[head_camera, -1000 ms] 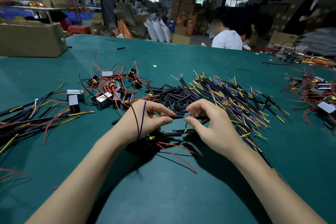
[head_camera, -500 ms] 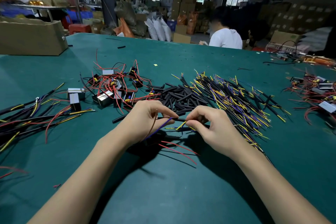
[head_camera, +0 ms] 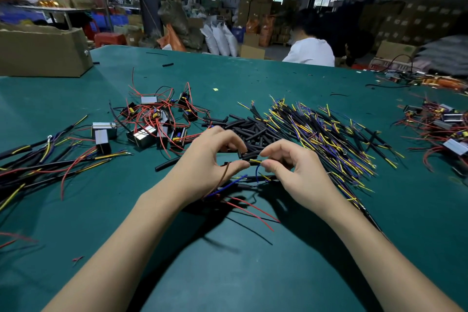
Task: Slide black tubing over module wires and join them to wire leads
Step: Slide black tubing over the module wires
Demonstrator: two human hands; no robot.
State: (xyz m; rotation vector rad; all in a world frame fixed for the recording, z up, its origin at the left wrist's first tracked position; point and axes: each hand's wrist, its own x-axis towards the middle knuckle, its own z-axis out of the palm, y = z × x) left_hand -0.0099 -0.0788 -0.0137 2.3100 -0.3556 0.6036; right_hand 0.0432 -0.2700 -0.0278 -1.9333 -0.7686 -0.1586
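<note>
My left hand [head_camera: 202,167] and my right hand [head_camera: 298,175] meet fingertip to fingertip over the green table [head_camera: 228,261]. Between them they pinch a short black tube [head_camera: 249,154] and thin wire ends, one yellow and one blue wire [head_camera: 257,175]. A brown wire drapes over my left hand. The module [head_camera: 210,196] lies mostly hidden under my left wrist, its red wires [head_camera: 253,210] trailing right. Just behind my hands lies a pile of black tubing pieces [head_camera: 250,129]. A heap of black leads with yellow and purple ends [head_camera: 329,134] spreads to the right.
Several modules with red wires [head_camera: 157,121] lie left of the tubing. Finished bundles [head_camera: 38,159] lie at the far left, more modules [head_camera: 443,129] at the far right. A cardboard box [head_camera: 43,53] stands at the back left. A person in white [head_camera: 311,50] sits beyond the table.
Both hands have lifted slightly and drawn their fingertips together. The blue wire now hangs in a loop below my right fingertips instead of running straight between the hands.
</note>
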